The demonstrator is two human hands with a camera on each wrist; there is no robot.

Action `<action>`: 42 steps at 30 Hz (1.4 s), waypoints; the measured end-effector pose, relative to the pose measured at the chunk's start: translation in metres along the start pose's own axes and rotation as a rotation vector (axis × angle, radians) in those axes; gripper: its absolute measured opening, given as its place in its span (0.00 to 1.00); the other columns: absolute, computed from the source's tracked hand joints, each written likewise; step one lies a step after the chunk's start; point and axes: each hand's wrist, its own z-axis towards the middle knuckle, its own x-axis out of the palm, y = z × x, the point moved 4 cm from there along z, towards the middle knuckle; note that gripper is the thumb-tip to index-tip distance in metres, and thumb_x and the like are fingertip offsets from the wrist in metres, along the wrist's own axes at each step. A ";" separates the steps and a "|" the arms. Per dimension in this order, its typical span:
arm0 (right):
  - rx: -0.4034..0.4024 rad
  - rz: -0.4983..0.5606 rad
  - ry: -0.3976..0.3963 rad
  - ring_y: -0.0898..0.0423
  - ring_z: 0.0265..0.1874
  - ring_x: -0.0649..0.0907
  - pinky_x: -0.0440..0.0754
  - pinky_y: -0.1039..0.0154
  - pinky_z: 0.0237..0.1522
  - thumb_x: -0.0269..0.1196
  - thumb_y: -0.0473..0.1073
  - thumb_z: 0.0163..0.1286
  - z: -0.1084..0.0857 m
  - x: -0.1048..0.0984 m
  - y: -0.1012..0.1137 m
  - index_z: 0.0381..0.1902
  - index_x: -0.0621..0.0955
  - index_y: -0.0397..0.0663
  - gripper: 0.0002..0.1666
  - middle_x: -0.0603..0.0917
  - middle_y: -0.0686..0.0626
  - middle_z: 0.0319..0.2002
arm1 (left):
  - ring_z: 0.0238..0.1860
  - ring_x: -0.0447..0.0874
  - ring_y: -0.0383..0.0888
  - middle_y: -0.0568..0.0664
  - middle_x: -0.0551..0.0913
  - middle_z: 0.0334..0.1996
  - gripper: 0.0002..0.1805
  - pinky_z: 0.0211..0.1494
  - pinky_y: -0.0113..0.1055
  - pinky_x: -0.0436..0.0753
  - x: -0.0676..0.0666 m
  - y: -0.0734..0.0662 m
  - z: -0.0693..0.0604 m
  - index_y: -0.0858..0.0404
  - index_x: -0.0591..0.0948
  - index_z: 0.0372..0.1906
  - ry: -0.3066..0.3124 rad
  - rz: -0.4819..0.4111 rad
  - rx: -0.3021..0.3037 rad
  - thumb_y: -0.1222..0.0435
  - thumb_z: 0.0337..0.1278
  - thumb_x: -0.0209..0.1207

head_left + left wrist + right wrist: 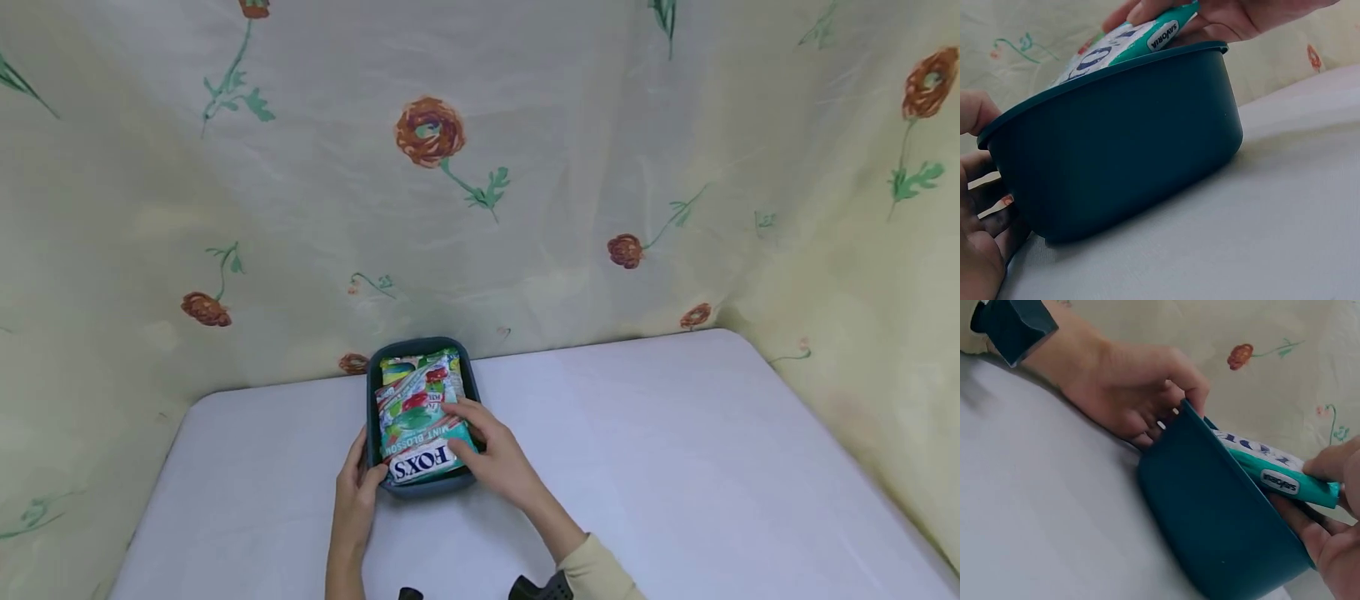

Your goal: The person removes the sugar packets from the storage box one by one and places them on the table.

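A dark teal tub point(427, 490) stands near the table's back edge with bright candy packets in it. On top lies a green and white FOX'S packet point(414, 421), its near end raised at the rim in the left wrist view. My left hand point(352, 504) holds the tub's left side, thumb over the rim and fingers against the outer wall point(1116, 150). With my right hand point(506, 462) I grip the packet's right edge; the right wrist view shows the thumb on top and fingers point(1300, 519) beneath it, inside the rim. The lower packets are mostly covered.
A pale cloth covers the table point(637, 467). Behind it and along the sides hangs a flower-patterned curtain point(547, 208), close to the tub's far end. A black device point(542, 587) is at the right wrist, beside a beige sleeve point(600, 571).
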 end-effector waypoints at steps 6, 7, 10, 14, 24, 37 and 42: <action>0.039 0.197 -0.018 0.46 0.65 0.71 0.76 0.63 0.57 0.55 0.35 0.68 0.000 0.010 -0.004 0.66 0.70 0.56 0.28 0.59 0.46 0.72 | 0.73 0.54 0.47 0.53 0.54 0.74 0.35 0.55 0.09 0.61 -0.011 0.001 -0.007 0.55 0.54 0.74 -0.018 0.021 -0.029 0.68 0.60 0.46; 0.042 0.223 -0.015 0.46 0.63 0.72 0.77 0.65 0.55 0.55 0.35 0.68 -0.001 0.012 -0.004 0.66 0.70 0.56 0.28 0.59 0.47 0.72 | 0.73 0.55 0.47 0.53 0.54 0.74 0.35 0.54 0.09 0.61 -0.013 0.001 -0.008 0.55 0.54 0.74 -0.025 0.023 -0.034 0.68 0.60 0.46; 0.044 0.258 -0.025 0.45 0.60 0.75 0.80 0.69 0.48 0.54 0.35 0.68 -0.002 0.014 -0.006 0.65 0.70 0.57 0.28 0.60 0.48 0.71 | 0.72 0.56 0.47 0.54 0.54 0.74 0.36 0.53 0.08 0.63 -0.017 0.001 -0.011 0.57 0.54 0.74 -0.038 0.016 -0.034 0.70 0.60 0.46; 0.043 0.247 -0.075 0.43 0.59 0.76 0.80 0.70 0.46 0.55 0.34 0.68 -0.003 0.010 -0.009 0.64 0.72 0.58 0.28 0.62 0.48 0.71 | 0.72 0.56 0.48 0.55 0.54 0.74 0.36 0.53 0.09 0.63 -0.017 0.000 -0.011 0.57 0.54 0.74 -0.032 0.018 -0.026 0.70 0.60 0.46; 0.085 0.327 -0.161 0.44 0.63 0.73 0.79 0.70 0.48 0.54 0.32 0.67 -0.007 -0.016 -0.016 0.63 0.73 0.61 0.28 0.59 0.49 0.72 | 0.73 0.54 0.49 0.55 0.55 0.74 0.35 0.56 0.09 0.61 -0.011 -0.001 -0.008 0.57 0.55 0.74 -0.028 0.025 -0.019 0.70 0.59 0.46; 0.113 0.389 -0.245 0.47 0.64 0.72 0.80 0.66 0.50 0.51 0.32 0.69 -0.008 -0.047 -0.030 0.64 0.72 0.61 0.28 0.60 0.52 0.72 | 0.74 0.54 0.49 0.53 0.55 0.74 0.36 0.61 0.14 0.60 -0.001 -0.004 -0.003 0.55 0.56 0.73 -0.013 0.058 -0.018 0.69 0.59 0.47; 0.117 0.421 -0.251 0.47 0.62 0.74 0.80 0.65 0.49 0.50 0.31 0.69 -0.006 -0.056 -0.033 0.64 0.71 0.59 0.28 0.61 0.51 0.71 | 0.74 0.54 0.49 0.54 0.54 0.74 0.36 0.69 0.30 0.60 -0.001 -0.005 -0.003 0.56 0.55 0.73 -0.016 0.059 -0.017 0.69 0.58 0.47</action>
